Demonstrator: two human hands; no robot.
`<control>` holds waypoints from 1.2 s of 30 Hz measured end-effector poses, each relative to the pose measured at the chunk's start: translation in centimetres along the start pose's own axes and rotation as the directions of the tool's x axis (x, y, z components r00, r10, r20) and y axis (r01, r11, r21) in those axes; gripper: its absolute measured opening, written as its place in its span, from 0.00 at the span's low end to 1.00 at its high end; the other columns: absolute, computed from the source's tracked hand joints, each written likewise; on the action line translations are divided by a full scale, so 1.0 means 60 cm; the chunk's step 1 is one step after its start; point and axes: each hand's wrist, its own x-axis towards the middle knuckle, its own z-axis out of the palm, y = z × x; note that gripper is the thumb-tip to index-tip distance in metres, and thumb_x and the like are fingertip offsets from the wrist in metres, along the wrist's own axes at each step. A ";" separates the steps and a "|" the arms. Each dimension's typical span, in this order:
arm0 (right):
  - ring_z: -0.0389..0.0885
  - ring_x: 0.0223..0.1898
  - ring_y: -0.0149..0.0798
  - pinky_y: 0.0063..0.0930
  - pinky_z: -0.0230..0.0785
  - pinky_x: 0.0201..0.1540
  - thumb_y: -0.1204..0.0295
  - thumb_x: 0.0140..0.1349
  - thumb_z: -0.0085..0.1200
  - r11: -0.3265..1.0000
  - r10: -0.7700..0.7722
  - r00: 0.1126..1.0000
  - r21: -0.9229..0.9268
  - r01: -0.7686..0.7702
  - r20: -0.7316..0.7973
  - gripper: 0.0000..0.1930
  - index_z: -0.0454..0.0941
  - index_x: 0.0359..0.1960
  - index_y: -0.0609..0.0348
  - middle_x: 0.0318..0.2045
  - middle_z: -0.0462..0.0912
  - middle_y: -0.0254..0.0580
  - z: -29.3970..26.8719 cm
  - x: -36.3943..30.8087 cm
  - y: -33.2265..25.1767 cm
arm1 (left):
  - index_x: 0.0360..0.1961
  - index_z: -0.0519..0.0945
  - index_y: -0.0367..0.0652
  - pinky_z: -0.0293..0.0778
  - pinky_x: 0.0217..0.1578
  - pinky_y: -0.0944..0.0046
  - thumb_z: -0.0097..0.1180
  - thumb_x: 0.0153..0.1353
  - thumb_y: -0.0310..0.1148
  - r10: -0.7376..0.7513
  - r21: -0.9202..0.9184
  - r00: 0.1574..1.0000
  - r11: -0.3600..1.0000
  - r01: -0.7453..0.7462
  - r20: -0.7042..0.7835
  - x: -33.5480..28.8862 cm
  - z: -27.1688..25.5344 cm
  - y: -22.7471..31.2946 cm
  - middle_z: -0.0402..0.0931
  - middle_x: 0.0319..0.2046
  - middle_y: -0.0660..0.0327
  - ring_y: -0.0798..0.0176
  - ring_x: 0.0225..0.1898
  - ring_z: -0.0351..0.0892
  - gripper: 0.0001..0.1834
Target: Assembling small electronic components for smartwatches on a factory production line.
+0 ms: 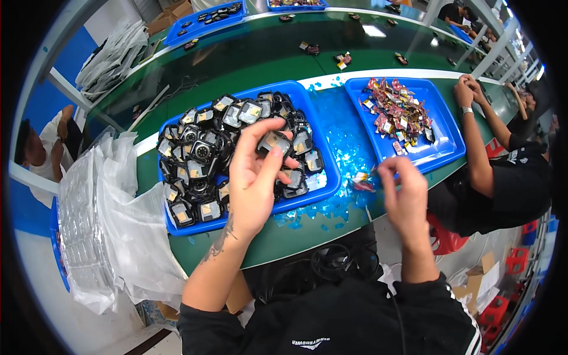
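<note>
My left hand [254,183] is raised over a blue tray [329,177] heaped with black square smartwatch cases [202,151]. Thumb and fingers grip one smartwatch case [274,144], its grey face turned up. To the right, my right hand [406,195] hovers near the front edge of a second blue tray [452,152], its fingers drawn together in a pinch. Whatever they hold, if anything, is hidden. Just left of those fingertips is a small red, white and yellow part [362,182]. Similar crumpled reddish parts [397,112] lie piled in that second tray.
Blue film scraps [340,142] litter the green bench between the trays. Clear plastic sheeting [97,225] is stacked at the left. Beyond runs a green conveyor [260,56] carrying scattered parts. A co-worker's hands [467,92] are at the right; another person [50,139] sits left.
</note>
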 end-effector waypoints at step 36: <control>0.74 0.26 0.23 0.20 0.64 0.28 0.75 0.62 0.56 0.615 0.003 0.737 0.580 -0.534 0.676 0.05 0.75 0.30 0.61 0.23 0.76 0.30 0.014 0.098 -0.068 | 0.34 0.86 0.43 0.78 0.31 0.65 0.67 0.52 0.27 0.428 0.525 0.850 0.668 -0.527 0.308 -0.019 0.013 0.001 0.78 0.38 0.59 0.63 0.32 0.82 0.07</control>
